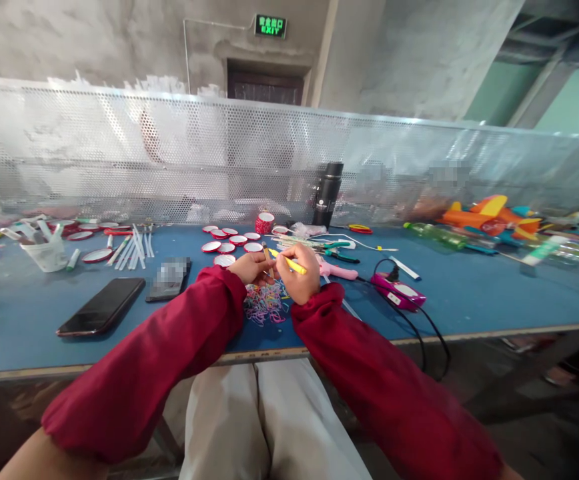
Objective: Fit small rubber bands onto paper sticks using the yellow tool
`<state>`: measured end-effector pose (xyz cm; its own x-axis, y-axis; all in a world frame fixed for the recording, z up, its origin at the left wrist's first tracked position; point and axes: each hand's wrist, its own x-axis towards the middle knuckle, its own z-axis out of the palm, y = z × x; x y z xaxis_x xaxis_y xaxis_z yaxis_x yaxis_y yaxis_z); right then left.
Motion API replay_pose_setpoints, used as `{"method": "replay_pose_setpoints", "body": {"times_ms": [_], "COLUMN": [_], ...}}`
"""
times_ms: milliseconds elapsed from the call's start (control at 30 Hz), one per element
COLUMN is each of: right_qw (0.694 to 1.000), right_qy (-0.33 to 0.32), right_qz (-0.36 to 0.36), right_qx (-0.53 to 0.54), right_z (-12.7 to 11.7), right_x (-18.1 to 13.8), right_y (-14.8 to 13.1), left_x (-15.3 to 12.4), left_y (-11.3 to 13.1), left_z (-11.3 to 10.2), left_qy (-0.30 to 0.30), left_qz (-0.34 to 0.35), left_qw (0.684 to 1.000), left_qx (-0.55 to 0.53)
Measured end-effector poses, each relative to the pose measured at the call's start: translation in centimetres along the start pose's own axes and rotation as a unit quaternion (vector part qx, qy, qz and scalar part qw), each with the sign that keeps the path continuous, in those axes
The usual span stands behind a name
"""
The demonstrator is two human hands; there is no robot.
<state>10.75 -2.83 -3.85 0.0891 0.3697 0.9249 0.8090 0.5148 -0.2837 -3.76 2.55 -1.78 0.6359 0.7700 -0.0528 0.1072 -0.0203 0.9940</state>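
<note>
Above a loose heap of small colored rubber bands (264, 305), my two hands are close together. My right hand (303, 277) grips a yellow pen (289, 262), its tip pointing toward my left hand. Pinched in my left hand (249, 268) is a thin brown stick-like piece (269, 261); its exact kind is too small to make out. Round white discs with red rims (226, 248) lie just beyond my left hand. A pink glue gun (338, 270) rests to the right of my right hand.
Two phones, one black (102, 307) and one dark (169, 279), lie at left. A white cup of markers (44, 253) stands farther left. Behind are a black bottle (328, 195), pliers (340, 253) and a mesh screen (269, 147). A purple box (398, 293) with trailing cables sits right.
</note>
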Motion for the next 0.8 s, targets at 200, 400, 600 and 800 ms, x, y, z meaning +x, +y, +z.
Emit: {"method": "replay_pose_setpoints", "body": {"times_ms": [200,400,600,800], "right_qw": [1.000,1.000,1.000,1.000], "right_qy": [-0.010,-0.002,-0.004,-0.012], "right_qz": [-0.018,-0.029,-0.013,-0.011], "right_qx": [0.000,0.001,-0.006,0.006], "right_z": [0.03,0.05,0.13,0.13], "right_x": [0.05,0.11,0.07,0.07], "right_y": [-0.17,-0.15,-0.08,-0.35], "left_x": [-0.36,-0.85,-0.76,-0.35], "left_y": [0.37,0.88,0.76,0.35], "left_z": [0.25,0.58,0.42,0.25], "left_qy": [0.011,0.023,0.019,0.009], "left_qz": [-0.006,-0.011,-0.011,0.000], "left_qw": [0.999,0.999,1.000,1.000], "left_qx": [0.030,0.022,0.010,-0.002]}}
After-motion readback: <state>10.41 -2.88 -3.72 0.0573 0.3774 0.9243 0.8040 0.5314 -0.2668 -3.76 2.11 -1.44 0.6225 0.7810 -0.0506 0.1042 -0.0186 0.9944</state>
